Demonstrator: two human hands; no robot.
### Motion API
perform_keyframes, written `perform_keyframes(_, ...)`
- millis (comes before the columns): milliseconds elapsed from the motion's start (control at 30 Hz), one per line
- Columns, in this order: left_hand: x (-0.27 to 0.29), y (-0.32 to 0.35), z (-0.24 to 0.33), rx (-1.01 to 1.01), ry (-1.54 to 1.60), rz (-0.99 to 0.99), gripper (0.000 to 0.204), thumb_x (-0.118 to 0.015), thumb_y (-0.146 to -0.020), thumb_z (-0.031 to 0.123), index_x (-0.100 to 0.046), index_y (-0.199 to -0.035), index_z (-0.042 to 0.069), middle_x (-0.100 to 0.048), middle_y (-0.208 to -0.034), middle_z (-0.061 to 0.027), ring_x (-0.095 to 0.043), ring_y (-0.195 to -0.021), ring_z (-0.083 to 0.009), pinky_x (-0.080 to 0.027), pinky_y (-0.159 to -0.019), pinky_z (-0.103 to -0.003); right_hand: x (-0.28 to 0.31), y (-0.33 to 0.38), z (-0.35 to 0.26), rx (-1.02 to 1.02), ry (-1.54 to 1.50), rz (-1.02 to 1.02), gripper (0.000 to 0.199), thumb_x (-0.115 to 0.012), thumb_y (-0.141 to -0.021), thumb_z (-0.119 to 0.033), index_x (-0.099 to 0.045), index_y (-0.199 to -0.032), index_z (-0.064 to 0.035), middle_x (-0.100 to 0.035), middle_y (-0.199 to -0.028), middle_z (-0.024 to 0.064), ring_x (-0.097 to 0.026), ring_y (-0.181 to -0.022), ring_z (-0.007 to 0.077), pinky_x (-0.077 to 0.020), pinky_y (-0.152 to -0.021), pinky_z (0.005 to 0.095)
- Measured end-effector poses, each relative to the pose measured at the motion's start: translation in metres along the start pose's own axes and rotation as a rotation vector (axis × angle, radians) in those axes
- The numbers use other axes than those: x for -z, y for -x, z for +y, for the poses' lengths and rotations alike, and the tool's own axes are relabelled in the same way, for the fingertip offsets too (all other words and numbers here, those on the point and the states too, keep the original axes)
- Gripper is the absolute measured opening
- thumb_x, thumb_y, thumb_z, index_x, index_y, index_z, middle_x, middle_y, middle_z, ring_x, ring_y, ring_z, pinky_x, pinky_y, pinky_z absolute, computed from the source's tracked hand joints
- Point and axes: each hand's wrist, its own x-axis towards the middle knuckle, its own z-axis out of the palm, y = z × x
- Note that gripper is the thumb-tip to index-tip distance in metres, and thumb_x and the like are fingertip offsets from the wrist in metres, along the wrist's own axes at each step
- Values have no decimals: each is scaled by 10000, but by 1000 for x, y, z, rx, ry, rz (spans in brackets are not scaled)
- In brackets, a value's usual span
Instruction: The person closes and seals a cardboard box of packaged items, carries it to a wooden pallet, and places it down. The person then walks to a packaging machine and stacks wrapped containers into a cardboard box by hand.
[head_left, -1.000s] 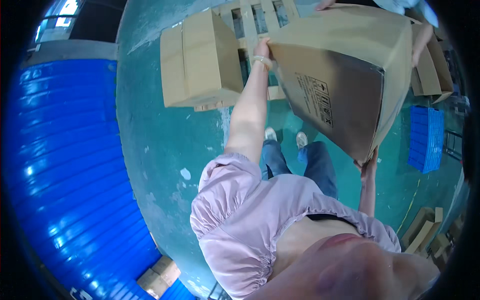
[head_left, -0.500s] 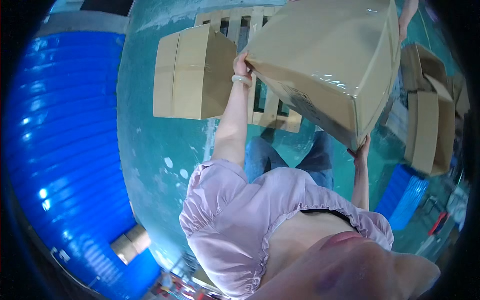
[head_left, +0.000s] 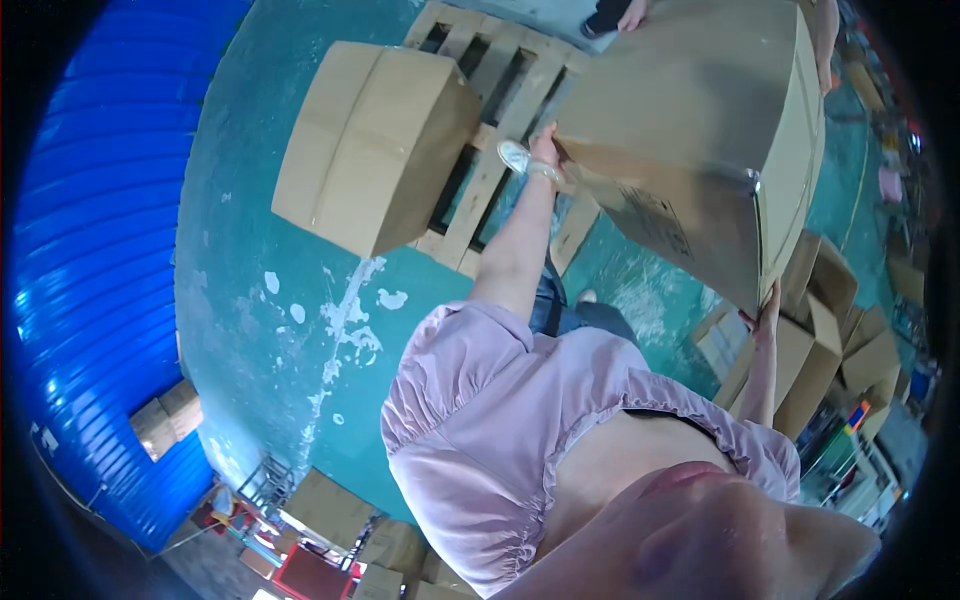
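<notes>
A large brown cardboard box (head_left: 690,110) is held up, tilted, in front of me on the right. My left hand (head_left: 545,150), with a pale bangle at its wrist, grips the box's near left corner. Under the lower right corner, my right hand (head_left: 765,310) holds the bottom edge, its fingers partly hidden. Another person's hand (head_left: 633,14) touches the far edge, and that person's other arm (head_left: 826,45) reaches along the right side. A second closed cardboard box (head_left: 375,140) rests at the left on a wooden pallet (head_left: 500,85), overhanging its edge.
Green floor with worn white patches (head_left: 340,320) runs along the left, up to a blue corrugated wall (head_left: 100,240). Open cardboard boxes (head_left: 810,350) lie to the right. Behind me at the lower left are more cartons (head_left: 330,510) and a red item (head_left: 312,572).
The held box has shifted rightward, away from the box on the pallet, with both my hands still on it. My view has turned, and the other person's hand shows more clearly at the top.
</notes>
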Motion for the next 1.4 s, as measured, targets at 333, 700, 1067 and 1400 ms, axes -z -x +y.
perform_keyframes(333,-83,-123,83,-63,3,262,392,-643,-711,349,-450,-993,155,-521,-1004,-29,-492,-941,-175,-380,-747,-383,-97,-144,-159,-197,-22,-104,746,-346,-700,-759,-443,-1237,-250,-580,-1025,37,-564,-805,233,-449,-598,432)
perform_keyframes(700,-78,-203,50,-247,214,413,357,-614,-760,334,-490,-1054,174,-513,-1076,10,-441,-1055,-143,-336,-857,-410,-225,-353,-292,118,219,-60,739,-347,-755,-714,-430,-1257,-178,-577,-1069,57,-579,-840,217,-471,-628,385)
perform_keyframes(1067,-2,-267,-38,-316,753,439,338,-528,-845,346,-530,-1120,149,-571,-1084,16,-516,-1010,-158,-414,-841,-375,-394,-449,-420,791,577,-74,622,-473,-811,-565,-597,-1104,-31,-602,-991,74,-543,-855,150,-406,-771,264)
perform_keyframes(1400,26,-286,-199,-509,1024,154,511,-373,-867,513,-468,-1196,134,-498,-1205,-32,-447,-1138,-243,-392,-922,-454,-587,-328,-413,1498,1298,-425,370,-478,-853,-301,-454,-1118,-44,-490,-1108,224,-508,-935,391,-437,-766,416)
